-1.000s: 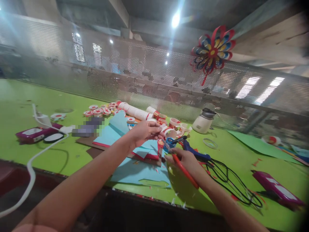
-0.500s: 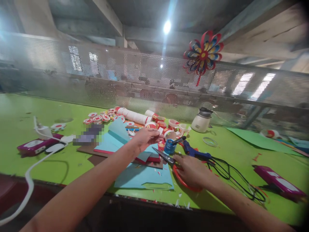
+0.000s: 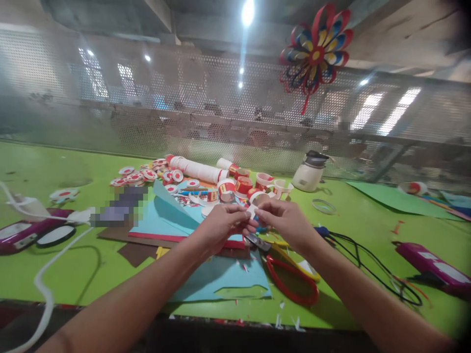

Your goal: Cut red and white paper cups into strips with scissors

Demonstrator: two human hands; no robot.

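Note:
My left hand [image 3: 223,226] and my right hand [image 3: 284,220] meet above the green table [image 3: 55,264], both pinching one small white paper piece [image 3: 252,212] between their fingertips. Red-handled scissors [image 3: 290,279] lie on the table just under my right wrist, free of either hand. Sheets of light blue paper [image 3: 221,284] with red edges lie beneath my hands.
Red-and-white paper rings [image 3: 235,186] and discs [image 3: 136,175] sit behind the hands, with a white roll [image 3: 198,170]. A white pot [image 3: 311,172], a black cable [image 3: 371,267], purple devices [image 3: 430,260], a white cord [image 3: 40,289] and a paper pinwheel [image 3: 316,49] on the mesh screen are around.
My right hand has let go of the scissors, which now lie on the table, and has come up to join my left hand on the small paper piece.

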